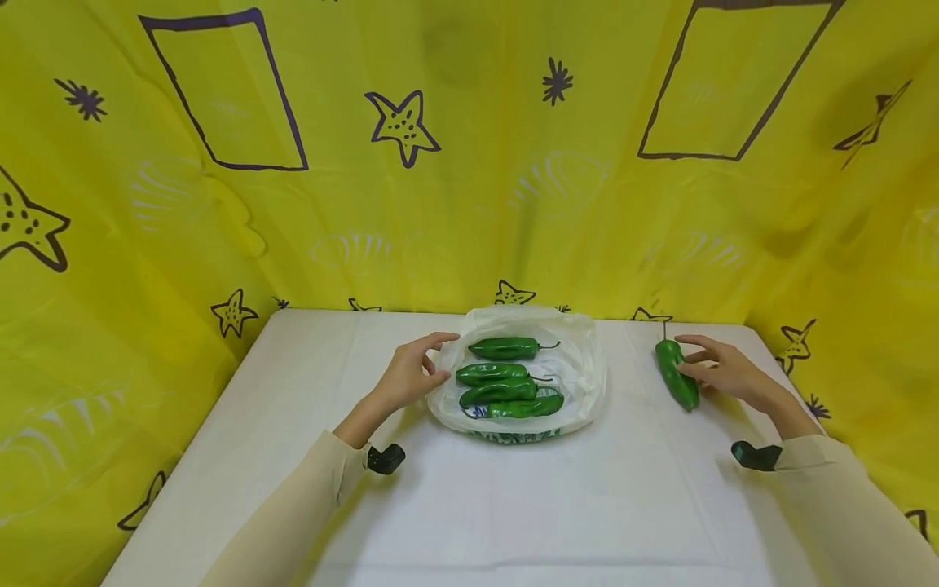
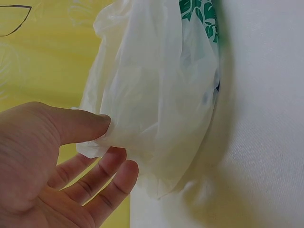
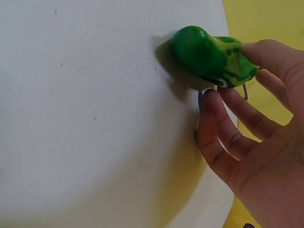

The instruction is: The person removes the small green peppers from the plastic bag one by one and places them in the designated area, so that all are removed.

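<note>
A white plastic bag [image 1: 597, 359] stands with its mouth spread wide, and several long green peppers [image 1: 506, 349] lie in it. My left hand [image 1: 407, 373] is at the bag's left side, thumb and fingertips touching the thin plastic; in the left wrist view the thumb [image 2: 88, 124] lies against the bag [image 2: 147, 95]. To the right of the bag, my right hand [image 1: 726, 375] holds another green pepper [image 1: 676, 377] between thumb and fingers, its stem pointing away. The right wrist view has this pepper [image 3: 204, 54] end-on, with the thumb over it and fingers beneath.
A white-covered table [image 1: 513, 505] lies under the bag. Yellow patterned curtain [image 1: 469, 220] hangs behind the table and along both sides. Green print shows low on the bag's front. A small black device [image 1: 385, 459] sits at each wrist.
</note>
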A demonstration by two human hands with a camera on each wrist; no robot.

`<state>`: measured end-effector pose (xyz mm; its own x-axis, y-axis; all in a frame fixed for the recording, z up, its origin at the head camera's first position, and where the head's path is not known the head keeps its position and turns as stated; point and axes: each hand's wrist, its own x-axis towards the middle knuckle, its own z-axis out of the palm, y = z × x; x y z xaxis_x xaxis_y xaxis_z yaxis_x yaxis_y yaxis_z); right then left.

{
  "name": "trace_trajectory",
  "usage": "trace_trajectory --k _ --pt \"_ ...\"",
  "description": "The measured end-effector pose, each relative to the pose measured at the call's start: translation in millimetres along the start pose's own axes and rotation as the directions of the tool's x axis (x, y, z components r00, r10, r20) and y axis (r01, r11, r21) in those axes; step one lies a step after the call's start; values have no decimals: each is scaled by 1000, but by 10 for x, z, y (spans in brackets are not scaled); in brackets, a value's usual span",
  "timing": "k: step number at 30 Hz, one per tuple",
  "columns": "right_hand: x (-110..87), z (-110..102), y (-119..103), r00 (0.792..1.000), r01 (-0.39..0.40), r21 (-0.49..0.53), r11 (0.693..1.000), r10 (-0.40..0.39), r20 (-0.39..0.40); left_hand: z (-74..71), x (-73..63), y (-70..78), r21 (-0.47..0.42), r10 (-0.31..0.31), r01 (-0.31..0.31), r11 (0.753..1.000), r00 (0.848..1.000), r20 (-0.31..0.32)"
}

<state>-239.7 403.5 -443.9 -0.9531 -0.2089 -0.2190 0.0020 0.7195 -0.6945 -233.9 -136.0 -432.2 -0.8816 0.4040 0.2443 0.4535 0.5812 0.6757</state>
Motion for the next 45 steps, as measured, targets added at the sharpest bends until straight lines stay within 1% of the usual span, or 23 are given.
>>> trace_trajectory --k 5,12,22,28,35,45 --pt "-34 -45 -32 1000 11 -50 999 -10 12 11 5 -16 1 -3 3 1000 1000 2" --pt "-95 -100 -88 998 61 -99 993 -60 20 33 6 -45 6 3 -3 1000 1000 1" --pt "-162 -156 -172 991 133 -216 967 -134 9 36 -8 -47 5 -1 1 1000 1000 5" --pt "-215 -167 -307 983 173 -253 952 -182 -13 35 -3 -42 1 -6 6 1000 1000 9" --pt "-243 -183 -463 976 206 -275 939 -216 -4 31 6 -48 2 6 -6 1000 1000 5" --pt "-268 -199 -712 957 275 -316 908 -290 1 27 4 -43 -1 5 -5 1000 1000 4"
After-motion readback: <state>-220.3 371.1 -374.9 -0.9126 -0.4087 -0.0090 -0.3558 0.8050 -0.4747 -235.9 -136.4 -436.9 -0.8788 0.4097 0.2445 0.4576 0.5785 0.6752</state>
